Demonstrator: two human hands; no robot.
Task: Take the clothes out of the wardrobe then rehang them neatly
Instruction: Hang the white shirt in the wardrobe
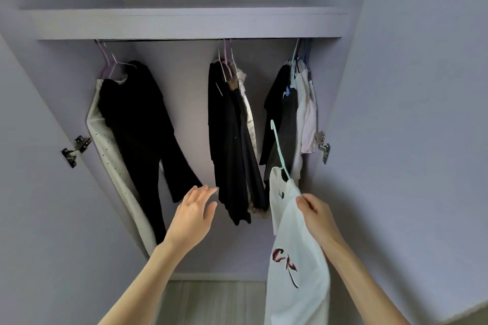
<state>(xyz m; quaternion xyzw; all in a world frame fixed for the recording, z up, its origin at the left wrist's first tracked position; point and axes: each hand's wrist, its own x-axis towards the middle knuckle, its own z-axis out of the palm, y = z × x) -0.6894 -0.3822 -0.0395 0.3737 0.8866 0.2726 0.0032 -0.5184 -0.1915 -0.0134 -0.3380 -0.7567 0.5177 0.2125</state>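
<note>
Beside the open left hand (194, 212), right hand (318, 215) grips white shirt (295, 258)

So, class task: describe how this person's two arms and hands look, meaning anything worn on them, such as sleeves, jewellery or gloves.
Both forearms are bare as far as the frame shows: no sleeve edge is in view. The left hand and right hand wear no gloves. No rings, watch or bracelet show on either. The nails look short and unpainted, though they are too small to be sure.

Pale wood-grain floor (211, 301) below; metal door hinges (75, 150) at both sides.
</note>
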